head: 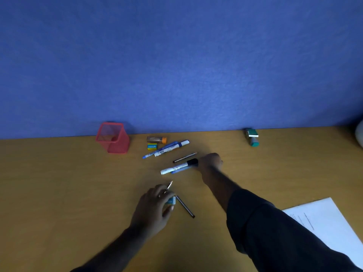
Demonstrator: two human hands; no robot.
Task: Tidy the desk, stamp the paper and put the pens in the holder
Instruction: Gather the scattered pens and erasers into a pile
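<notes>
Up against the blue, felt-like partition [176, 65] stands the red holder [113, 138], a square mesh cup set at the far edge of the smooth, yellow-brown wooden desk [59, 193]. Just right of it lie a small clear box with an orange cap [157, 139] and a yellow and blue eraser [152, 146], and beside those a slim blue pen [160, 150] touching a thick white marker with a blue band [171, 148]. Nearer the middle lies a thin dark pencil [185, 157], and below it a white marker with a black cap [178, 166] lying over another blue pen [181, 170]. The right hand [210, 160], on a forearm in a dark rolled sleeve [275, 232], is curled at the capped end of that marker; whether it actually grips it cannot be told. The left hand [155, 205] is closed loosely around a small pale blue object [171, 200], blurred, with a thin pointed pen [170, 184] jutting out past the fingertips. A second dark pencil [185, 206] lies slantwise just beside this hand. The green and white stamp [252, 137] sits far right by the partition, well apart from the white printed paper [330, 224] at the near right corner
</notes>
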